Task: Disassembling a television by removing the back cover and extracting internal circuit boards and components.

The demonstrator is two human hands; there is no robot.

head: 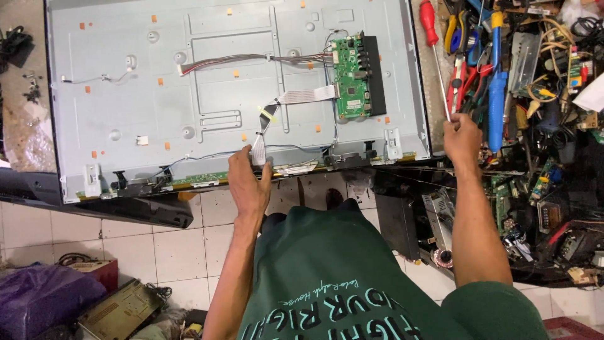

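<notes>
Above, right hand (462, 135) closes on screwdriver (435, 56), shaft running straight away from it; left hand (250, 182) lies open on panel (126, 82) edge, holding nothing.

A grey television back panel (189, 75) lies flat, its green circuit board (349, 79) at three o'clock. A red-handled screwdriver (434, 50) lies beside it, shaft pointing toward six o'clock.

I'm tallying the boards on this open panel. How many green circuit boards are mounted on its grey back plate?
1: a green circuit board at the upper right of the grey back plate. A thin green strip runs along the bottom edge, near the left hand; others may be hidden.
</notes>
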